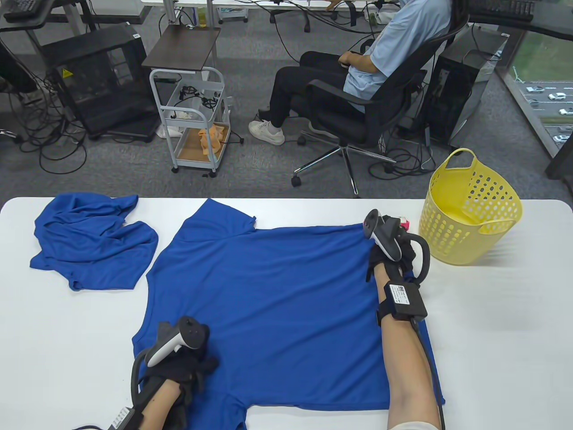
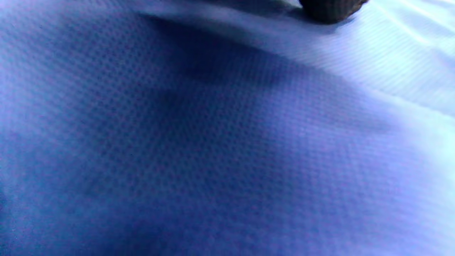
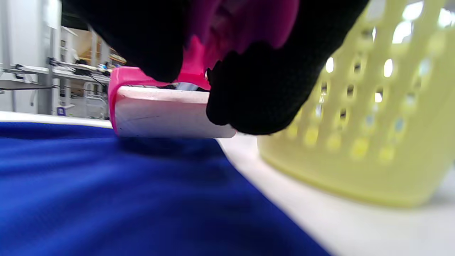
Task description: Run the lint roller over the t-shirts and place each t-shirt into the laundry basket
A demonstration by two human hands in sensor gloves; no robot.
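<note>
Beside the laundry basket | our right hand grips lint roller on spread t-shirt | left hand flat, pressing it | second t-shirt farther off, waiting | basket looks empty

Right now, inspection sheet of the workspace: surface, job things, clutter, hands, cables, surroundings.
Surface: white table.
Job's things: flat blue t-shirt spread out; crumpled blue t-shirt at far left; yellow laundry basket at far right, no shirt seen inside; lint roller on the flat shirt's far right corner.
Clutter: nothing seen.
Hands: right hand grips the roller; left hand rests on the flat shirt.
Cables: glove cable along the right forearm.
Surroundings: seated person, utility cart, floor cables.
</note>
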